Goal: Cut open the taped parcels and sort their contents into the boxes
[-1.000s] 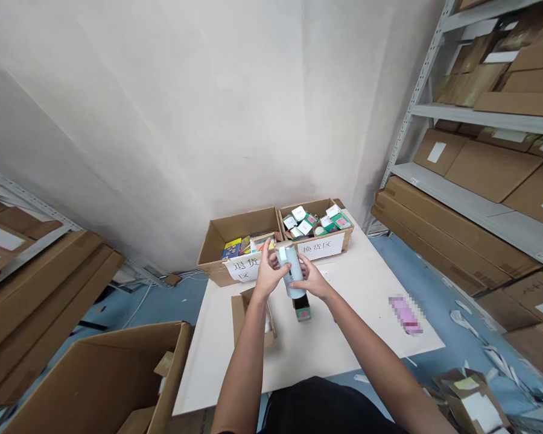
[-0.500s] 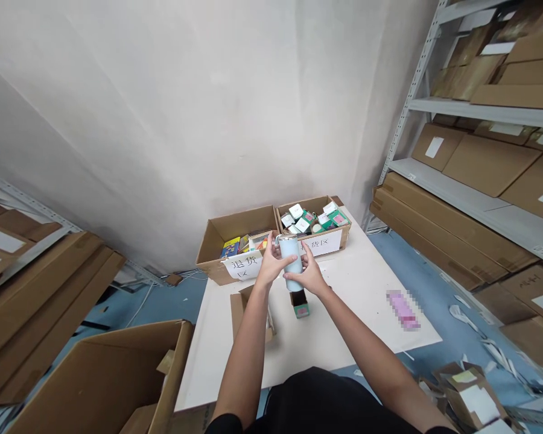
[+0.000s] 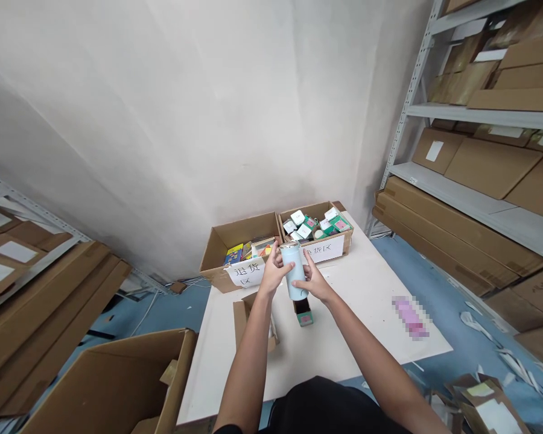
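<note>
A light blue tumbler (image 3: 294, 272) with a silvery rim is held up over the table, slightly tilted. My left hand (image 3: 275, 270) grips its left side, the thumb lying across the front. On the other side my right hand (image 3: 315, 278) has its fingers against the tumbler. Just below stands a small green box (image 3: 304, 317), open at the top with a dark inside. An open brown carton (image 3: 240, 322) sits on the table, partly hidden behind my left forearm.
At the table's (image 3: 362, 289) back, one labelled cardboard box (image 3: 212, 265) holds colourful packs; another (image 3: 349, 241) holds several green-and-white boxes. A blurred pink item (image 3: 409, 316) lies right. A large open carton (image 3: 104, 374) stands front left. Loaded shelves (image 3: 479, 113) flank the table.
The view has shifted a little, so the table and boxes appear slightly lower and to the right. Both hands still hold the tumbler, which has tilted slightly.
</note>
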Demonstrator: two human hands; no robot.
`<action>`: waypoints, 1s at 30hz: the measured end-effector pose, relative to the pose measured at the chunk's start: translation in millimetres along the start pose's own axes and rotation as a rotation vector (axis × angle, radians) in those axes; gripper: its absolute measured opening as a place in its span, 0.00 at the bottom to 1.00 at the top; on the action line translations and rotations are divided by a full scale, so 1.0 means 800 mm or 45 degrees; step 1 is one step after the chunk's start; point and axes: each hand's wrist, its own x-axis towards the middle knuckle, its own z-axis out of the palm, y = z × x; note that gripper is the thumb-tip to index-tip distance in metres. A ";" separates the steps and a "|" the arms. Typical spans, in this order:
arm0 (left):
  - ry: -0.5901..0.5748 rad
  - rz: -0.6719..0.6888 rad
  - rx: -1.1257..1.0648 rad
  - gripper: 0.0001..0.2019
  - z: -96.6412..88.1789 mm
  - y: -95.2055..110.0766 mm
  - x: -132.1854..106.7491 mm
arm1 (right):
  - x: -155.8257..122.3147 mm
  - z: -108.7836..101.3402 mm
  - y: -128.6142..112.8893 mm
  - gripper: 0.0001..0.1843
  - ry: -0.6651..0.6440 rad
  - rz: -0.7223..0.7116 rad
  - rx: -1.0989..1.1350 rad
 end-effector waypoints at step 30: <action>-0.048 -0.030 0.292 0.33 -0.016 -0.037 -0.004 | -0.029 -0.033 0.081 0.57 0.100 0.120 -0.038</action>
